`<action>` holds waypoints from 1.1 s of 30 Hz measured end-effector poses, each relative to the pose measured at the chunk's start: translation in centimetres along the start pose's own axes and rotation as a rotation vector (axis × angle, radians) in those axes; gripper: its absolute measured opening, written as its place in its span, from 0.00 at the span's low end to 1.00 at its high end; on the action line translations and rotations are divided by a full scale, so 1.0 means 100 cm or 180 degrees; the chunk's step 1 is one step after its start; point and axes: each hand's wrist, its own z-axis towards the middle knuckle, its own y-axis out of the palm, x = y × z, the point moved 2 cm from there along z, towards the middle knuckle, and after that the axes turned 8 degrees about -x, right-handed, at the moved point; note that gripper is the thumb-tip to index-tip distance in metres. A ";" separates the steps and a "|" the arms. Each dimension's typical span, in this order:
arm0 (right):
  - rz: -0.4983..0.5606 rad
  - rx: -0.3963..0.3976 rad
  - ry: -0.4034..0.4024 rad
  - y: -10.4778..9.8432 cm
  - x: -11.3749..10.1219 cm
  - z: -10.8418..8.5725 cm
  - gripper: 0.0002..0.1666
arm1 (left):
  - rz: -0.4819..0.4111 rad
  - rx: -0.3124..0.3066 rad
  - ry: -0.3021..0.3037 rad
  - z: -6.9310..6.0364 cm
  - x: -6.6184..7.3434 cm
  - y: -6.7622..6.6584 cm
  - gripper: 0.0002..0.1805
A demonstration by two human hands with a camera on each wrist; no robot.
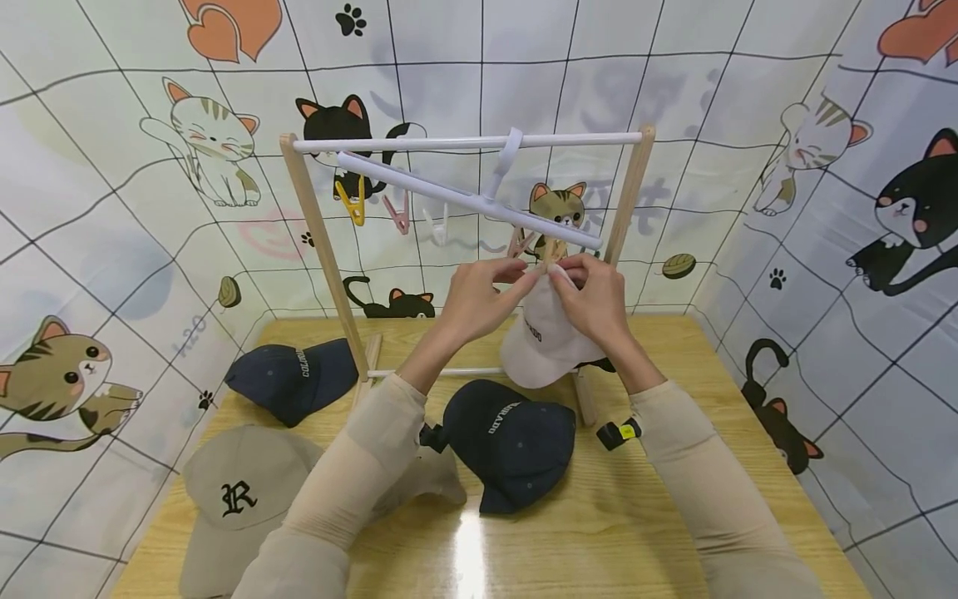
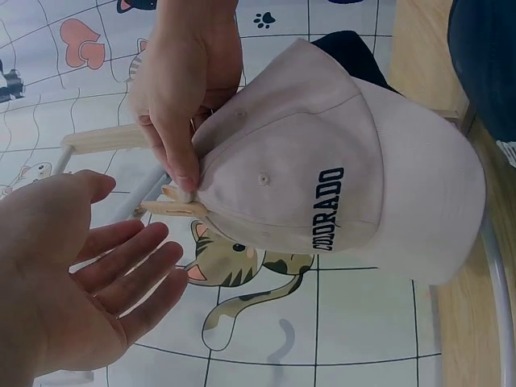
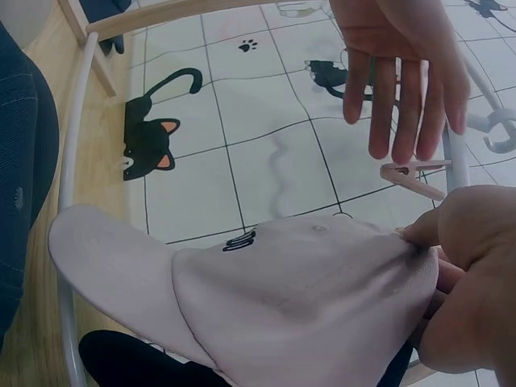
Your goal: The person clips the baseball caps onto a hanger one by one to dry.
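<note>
A pale cap with dark lettering (image 1: 542,337) hangs from my right hand (image 1: 595,299), whose thumb and fingers pinch its crown beneath the hanger's low end. In the left wrist view, a peach clip (image 2: 173,208) meets the top of the cap (image 2: 282,169), beside the right hand's (image 2: 189,89) fingertips. My left hand (image 2: 89,274) is held apart from the cap, fingers spread and loosely bent. In the right wrist view, the left hand (image 3: 407,72) is above a pink clip (image 3: 411,177), while the right hand (image 3: 476,282) grips the cap's fabric.
A tilted white hanger (image 1: 449,195) with several clips hangs on a wood-framed rack (image 1: 318,241). Dark caps lie at the left (image 1: 277,378) and front centre (image 1: 516,441). A beige cap (image 1: 239,482) is front left, another partly behind the left sleeve. A small black item (image 1: 617,434) lies right.
</note>
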 end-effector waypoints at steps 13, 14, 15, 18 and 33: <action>0.0262 -0.0393 0.0132 -0.001 0.002 -0.005 0.19 | 0.0186 -0.0318 -0.0059 -0.043 -0.012 -0.012 0.24; 0.0266 -0.0418 0.0128 -0.001 0.002 -0.006 0.19 | 0.0188 -0.0356 -0.0073 -0.046 -0.012 -0.012 0.25; 0.0276 -0.0446 0.0125 -0.001 0.002 -0.006 0.20 | 0.0185 -0.0397 -0.0074 -0.050 -0.011 -0.013 0.25; 0.0328 -0.0534 0.0106 -0.002 0.003 -0.008 0.21 | 0.0222 -0.0520 -0.0050 -0.061 -0.009 -0.014 0.27; 0.0385 -0.0740 -0.0015 -0.006 0.007 -0.014 0.26 | 0.0344 -0.0658 0.0406 -0.118 0.003 0.006 0.26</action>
